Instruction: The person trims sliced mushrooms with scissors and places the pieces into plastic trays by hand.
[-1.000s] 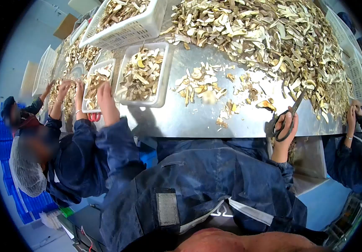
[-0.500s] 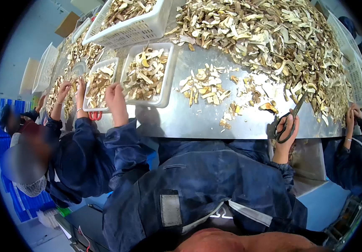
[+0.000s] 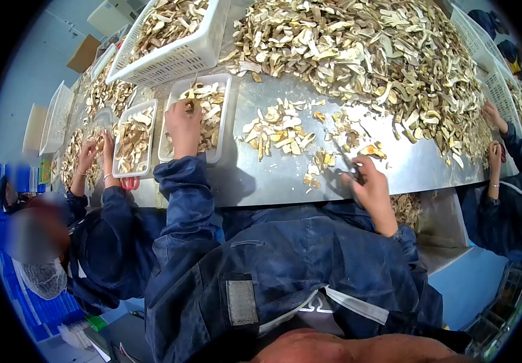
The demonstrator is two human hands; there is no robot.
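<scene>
My left hand (image 3: 183, 128) is over a white plastic tray (image 3: 229, 115) of dried mushroom slices (image 3: 212, 112). Its fingers are curled together at the slices; whatever they hold is hidden. Toward the table's front edge, my right hand (image 3: 371, 189) grips dark-handled scissors (image 3: 348, 162), blades pointing away and to the left. Close to the blades lie small mushroom scraps (image 3: 323, 160) and a yellowish-brown piece (image 3: 371, 150). A loose group of pale cut slices (image 3: 282, 130) rests on the metal table (image 3: 261, 181) between my hands.
A large mushroom pile (image 3: 364, 54) covers the table's far side. A perforated white crate (image 3: 173, 60) of slices stands behind the trays. At left, a co-worker's hands (image 3: 88, 156) are beside a smaller tray (image 3: 152, 130); another person's hands (image 3: 495, 154) are at right.
My left hand has moved from between the two trays to over the larger tray's slices. My right hand has shifted left with the scissors, toward the scraps. The view has turned slightly.
</scene>
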